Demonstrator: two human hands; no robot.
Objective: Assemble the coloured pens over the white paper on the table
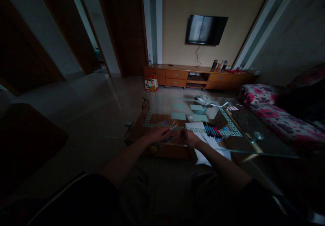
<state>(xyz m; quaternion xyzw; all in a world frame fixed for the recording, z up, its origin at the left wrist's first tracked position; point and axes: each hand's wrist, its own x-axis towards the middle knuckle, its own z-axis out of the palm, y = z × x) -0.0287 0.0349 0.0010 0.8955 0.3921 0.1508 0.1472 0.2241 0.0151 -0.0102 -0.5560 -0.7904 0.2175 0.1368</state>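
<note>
Both my hands rest near the front edge of a glass coffee table (254,144). My left hand (158,134) is closed round a thin red and white pen (170,129) that points up and to the right. My right hand (189,138) is closed just right of it, beside the pen's tip; what it holds is too dark to make out. White paper sheets (203,156) lie under and right of my right hand. A row of several blue, black and red pens (212,130) lies on the paper just beyond that hand.
A small basket (202,108) and pale cards sit further back on the table. A sofa with a pink floral cover (269,112) stands at the right. A wooden TV cabinet (193,77) and wall TV (206,29) are at the far wall, a carton (151,83) on the floor.
</note>
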